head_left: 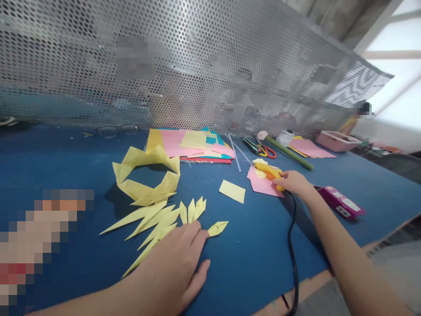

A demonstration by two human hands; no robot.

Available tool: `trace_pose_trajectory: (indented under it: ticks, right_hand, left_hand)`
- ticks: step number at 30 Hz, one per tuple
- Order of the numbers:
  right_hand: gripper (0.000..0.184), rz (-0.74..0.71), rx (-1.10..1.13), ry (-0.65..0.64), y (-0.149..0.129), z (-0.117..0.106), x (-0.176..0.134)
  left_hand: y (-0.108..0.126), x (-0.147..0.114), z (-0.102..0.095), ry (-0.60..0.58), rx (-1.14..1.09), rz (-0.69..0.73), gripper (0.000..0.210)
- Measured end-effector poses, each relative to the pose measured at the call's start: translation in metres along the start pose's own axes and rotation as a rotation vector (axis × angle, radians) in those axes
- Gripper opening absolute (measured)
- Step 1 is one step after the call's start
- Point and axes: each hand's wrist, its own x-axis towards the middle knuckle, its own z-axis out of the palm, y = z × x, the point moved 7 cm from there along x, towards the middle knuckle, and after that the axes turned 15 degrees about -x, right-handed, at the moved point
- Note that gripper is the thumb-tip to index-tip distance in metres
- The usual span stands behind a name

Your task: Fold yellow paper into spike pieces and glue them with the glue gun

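My right hand (296, 182) is wrapped round a yellow hot glue gun (268, 169), which lies over pink and yellow paper scraps; its black cord runs down past the table edge. My left hand (186, 250) rests palm down, thumb apart, on small folded yellow paper pieces (199, 207). One leaf-shaped piece (218, 228) touches its index finger. Beside that hand lie several long pointed yellow paper strips (144, 219). Behind them stands a ring of folded yellow paper (148, 193). Between the hands lies a flat yellow paper rectangle (232, 191). What is under my left palm is hidden.
Coloured paper sheets (171, 145) lie at the back before a perforated metal screen (197, 57). Glue sticks (234, 153), scissors (270, 152), a green rod (289, 152) and a pink box (337, 140) are further right. A purple packet (342, 202) lies beside my right forearm.
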Motion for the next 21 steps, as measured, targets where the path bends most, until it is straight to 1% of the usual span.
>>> trace_pose_trajectory:
  ticks: [3,6,8,11,16,18,21]
  right_hand:
    - [0.031,0.038,0.106,-0.077,0.000,0.010,-0.004]
    - [0.032,0.033,0.226,-0.108,-0.004,0.011,-0.015]
    - [0.031,-0.007,0.300,-0.124,-0.010,0.011,-0.029]
    - [0.030,-0.090,0.360,-0.170,-0.023,0.011,-0.063]
    - [0.021,-0.216,0.322,-0.253,-0.041,0.012,-0.126]
    - [0.026,-0.255,0.285,-0.247,-0.046,0.010,-0.144]
    - [0.033,-0.281,0.226,-0.209,-0.054,0.007,-0.160]
  left_hand:
    - [0.005,0.000,0.002,-0.021,0.083,0.028,0.029]
    - [0.009,-0.003,0.007,-0.025,0.158,0.050,0.030]
    - [0.010,-0.005,0.010,-0.025,0.203,0.074,0.033]
    - [0.013,-0.009,0.012,-0.018,0.264,0.117,0.036]
    - [0.015,-0.009,0.012,0.015,0.323,0.165,0.035]
    - [0.015,-0.008,0.012,0.025,0.334,0.186,0.035]
    - [0.017,-0.007,0.011,0.036,0.346,0.211,0.034]
